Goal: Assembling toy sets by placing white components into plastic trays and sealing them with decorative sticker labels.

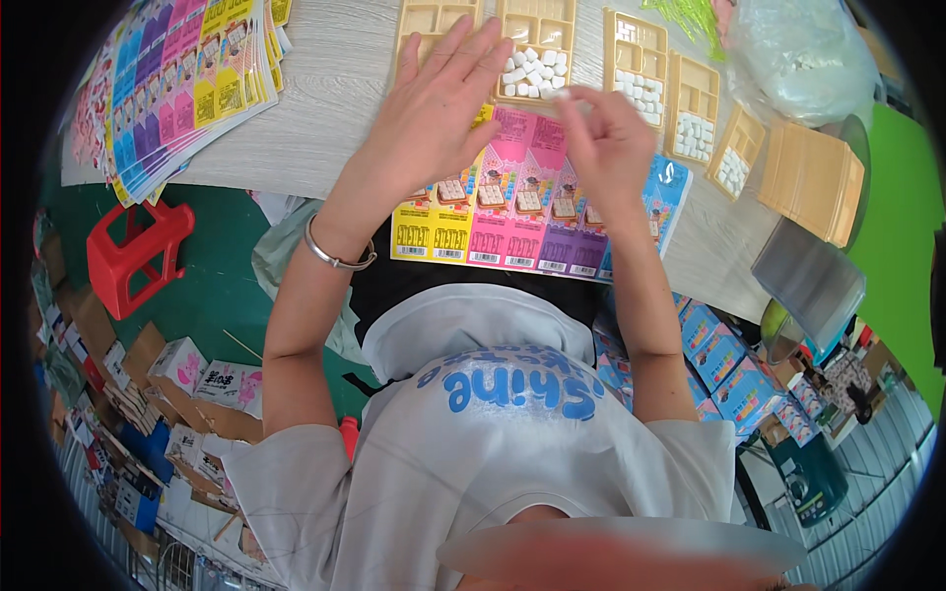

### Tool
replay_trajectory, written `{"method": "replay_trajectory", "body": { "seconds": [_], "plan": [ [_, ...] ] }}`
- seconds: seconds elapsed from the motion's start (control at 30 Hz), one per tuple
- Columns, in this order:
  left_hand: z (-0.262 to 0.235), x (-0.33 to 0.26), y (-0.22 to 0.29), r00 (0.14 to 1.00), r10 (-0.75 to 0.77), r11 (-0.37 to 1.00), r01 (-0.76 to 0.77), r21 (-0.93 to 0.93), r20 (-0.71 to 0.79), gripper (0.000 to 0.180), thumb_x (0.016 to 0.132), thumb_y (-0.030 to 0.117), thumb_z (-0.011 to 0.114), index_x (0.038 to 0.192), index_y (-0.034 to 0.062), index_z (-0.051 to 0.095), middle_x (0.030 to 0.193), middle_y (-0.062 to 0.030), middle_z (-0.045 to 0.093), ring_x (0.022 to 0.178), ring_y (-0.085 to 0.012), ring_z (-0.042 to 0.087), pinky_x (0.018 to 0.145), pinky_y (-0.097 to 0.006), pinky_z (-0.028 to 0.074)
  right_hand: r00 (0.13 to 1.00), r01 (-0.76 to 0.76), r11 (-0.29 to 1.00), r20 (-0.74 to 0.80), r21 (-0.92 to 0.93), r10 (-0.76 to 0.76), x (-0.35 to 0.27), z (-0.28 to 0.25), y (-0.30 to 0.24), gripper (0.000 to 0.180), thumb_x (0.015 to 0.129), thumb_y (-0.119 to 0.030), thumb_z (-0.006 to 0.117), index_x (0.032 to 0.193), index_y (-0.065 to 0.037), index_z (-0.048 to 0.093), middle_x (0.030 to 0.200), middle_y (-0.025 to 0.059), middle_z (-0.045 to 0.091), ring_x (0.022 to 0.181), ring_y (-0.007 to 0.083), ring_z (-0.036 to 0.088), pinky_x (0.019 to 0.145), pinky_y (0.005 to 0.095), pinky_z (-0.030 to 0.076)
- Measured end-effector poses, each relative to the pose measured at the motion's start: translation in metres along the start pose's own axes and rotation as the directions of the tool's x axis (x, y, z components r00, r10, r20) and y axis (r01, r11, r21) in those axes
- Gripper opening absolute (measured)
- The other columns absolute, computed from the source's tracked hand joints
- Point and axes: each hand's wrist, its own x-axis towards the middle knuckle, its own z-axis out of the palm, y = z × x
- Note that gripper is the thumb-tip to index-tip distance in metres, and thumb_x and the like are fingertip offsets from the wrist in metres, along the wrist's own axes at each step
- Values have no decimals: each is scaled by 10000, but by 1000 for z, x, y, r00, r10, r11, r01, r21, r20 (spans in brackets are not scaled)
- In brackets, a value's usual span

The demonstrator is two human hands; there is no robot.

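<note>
My left hand (429,113) lies with its fingers stretched out over the edges of two tan compartment trays. The left tray (434,18) is partly covered by these fingers. The other tray (535,32) holds small white block-like pieces (533,74) in its near compartment. At that tray's near right corner, my right hand (609,148) is bent with thumb and fingertips pinched together; what is between them is too small to make out. Beneath both hands a colourful printed card sheet (507,231) in yellow, pink, purple and blue lies at the table's near edge.
More tan trays (693,103) with white pieces stand to the right, beside stacked tan trays (810,182) and a clear plastic bag (803,59). Piled printed sheets (187,94) lie far left on the table (330,59). A red stool (138,251) stands on the floor at left.
</note>
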Motion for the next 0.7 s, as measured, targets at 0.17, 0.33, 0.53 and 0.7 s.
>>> {"method": "replay_trajectory", "body": {
  "seconds": [0.17,0.33,0.53,0.7],
  "plan": [
    [16,-2,27,998,58,998,-57,-23,14,729,908,298,727,1554,160,420,1631,-33,383,1527,-294,299,1218,-597,231,929,-340,877,-24,339,369,23,-13,19,129,937,-123,769,1013,-20,777,682,-112,429,622,-10,364,524,196,259],
    [31,3,39,994,87,996,-85,38,-69,660,869,375,749,1445,121,551,1544,-12,485,1474,-258,376,1182,-625,267,864,-402,271,266,875,427,37,-48,44,174,997,-127,595,1040,12,690,668,-56,424,594,74,344,519,234,285],
    [31,2,40,997,70,997,-70,27,-8,676,876,413,735,1440,90,551,1562,-9,472,1486,-258,359,1168,-633,265,852,-266,-339,385,902,355,65,-107,75,167,992,-170,574,1055,-19,607,824,4,471,704,120,401,519,252,329],
    [21,-3,40,997,58,996,-61,60,49,691,885,415,728,1463,93,530,1595,-22,440,1505,-267,338,1177,-651,226,817,-208,-137,249,968,521,122,-169,143,199,1021,-160,539,1142,-21,612,811,4,457,645,121,393,497,247,320]
  ]
}}
